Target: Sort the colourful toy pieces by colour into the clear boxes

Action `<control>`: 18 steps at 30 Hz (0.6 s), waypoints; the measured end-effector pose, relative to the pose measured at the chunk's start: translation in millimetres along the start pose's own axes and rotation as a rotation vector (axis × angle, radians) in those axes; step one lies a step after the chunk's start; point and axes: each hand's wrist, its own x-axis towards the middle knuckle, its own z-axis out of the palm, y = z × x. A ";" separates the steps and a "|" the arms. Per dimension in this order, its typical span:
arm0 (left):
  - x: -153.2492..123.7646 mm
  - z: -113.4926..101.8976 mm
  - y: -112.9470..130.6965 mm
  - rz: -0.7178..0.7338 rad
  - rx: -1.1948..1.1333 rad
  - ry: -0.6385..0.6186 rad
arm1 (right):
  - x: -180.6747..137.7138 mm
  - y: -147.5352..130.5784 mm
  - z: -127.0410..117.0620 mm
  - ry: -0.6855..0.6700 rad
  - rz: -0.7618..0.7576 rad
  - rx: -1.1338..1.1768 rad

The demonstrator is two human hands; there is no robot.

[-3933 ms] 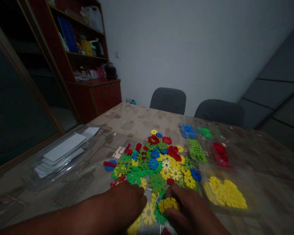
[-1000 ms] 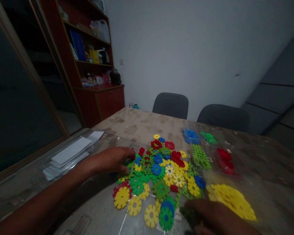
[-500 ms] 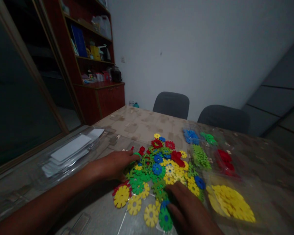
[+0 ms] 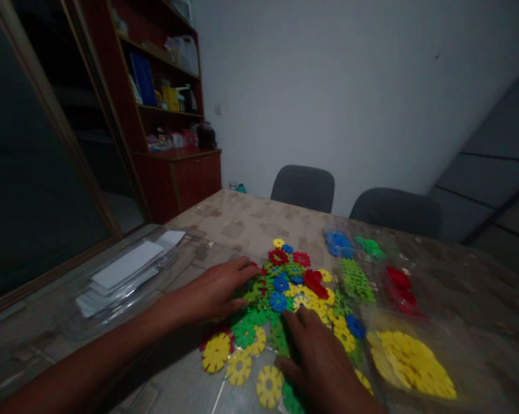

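A loose pile of plastic pieces in red, blue, green and yellow lies on the table between my hands. My left hand (image 4: 220, 289) reaches over the pile's left side, thumb and fingers apart, close to green square-notched pieces (image 4: 255, 292). At the near right, my right hand (image 4: 317, 359) rests over the pile with fingers spread, its fingertips by a blue notched disc (image 4: 278, 301). Whether either hand touches a piece is hard to tell. Yellow notched discs (image 4: 239, 368) lie between the wrists. A red piece (image 4: 315, 283) sits on top of the pile.
Clear trays on the right hold sorted pieces: blue (image 4: 339, 244), light green (image 4: 357, 280), red (image 4: 400, 287) and yellow (image 4: 412, 365). White cards (image 4: 126, 264) lie in clear plastic containers at left. Two grey chairs (image 4: 303, 188) stand beyond the table (image 4: 225, 215).
My left hand has moved right, further over the pile. My right hand has moved slightly forward, covering more yellow pieces. The view has shifted a little.
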 end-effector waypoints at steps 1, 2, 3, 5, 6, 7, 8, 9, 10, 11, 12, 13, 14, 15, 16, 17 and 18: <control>2.9 5.6 0.0 0.022 -0.010 0.019 | -0.4 1.1 2.5 0.017 -0.013 0.012; 5.9 11.7 -0.6 0.036 -0.016 0.032 | -0.9 3.8 5.5 0.041 -0.037 0.034; 8.7 17.7 -1.6 0.042 -0.018 0.039 | -1.3 7.7 8.6 0.067 -0.061 0.063; 13.7 27.9 -4.3 0.036 -0.009 0.026 | -2.0 16.8 14.0 0.106 -0.093 0.121; 15.5 31.5 -5.7 0.032 -0.004 0.013 | -2.2 20.9 15.8 0.114 -0.100 0.146; 16.7 33.9 -6.9 0.031 0.002 0.002 | -2.5 24.1 17.0 0.118 -0.102 0.168; 17.5 35.2 -7.7 0.033 0.009 -0.006 | -2.8 26.1 17.5 0.120 -0.097 0.182; 17.6 35.4 -8.1 0.036 0.015 -0.010 | -3.1 27.1 17.4 0.121 -0.088 0.188; 17.3 34.7 -7.8 0.039 0.021 -0.012 | -3.5 27.1 17.0 0.117 -0.079 0.186; 16.6 33.4 -7.1 0.041 0.027 -0.015 | -3.9 26.4 16.4 0.112 -0.072 0.178; 15.5 31.5 -5.9 0.043 0.032 -0.025 | -4.3 25.4 15.6 0.102 -0.068 0.165; 14.2 29.5 -4.4 0.046 0.036 -0.039 | -4.7 24.4 14.9 0.091 -0.065 0.149; 12.8 27.5 -2.9 0.052 0.037 -0.055 | -5.0 23.6 14.3 0.081 -0.064 0.134; 11.5 25.7 -1.5 0.060 0.036 -0.071 | -5.2 23.0 13.7 0.073 -0.062 0.122; 10.4 24.3 -0.2 0.066 0.032 -0.081 | -5.5 22.6 13.3 0.066 -0.061 0.113; 9.6 23.3 0.8 0.065 0.026 -0.088 | -5.8 22.4 12.8 0.059 -0.059 0.105; 9.2 22.8 1.7 0.058 0.022 -0.094 | -6.1 22.1 12.3 0.053 -0.057 0.100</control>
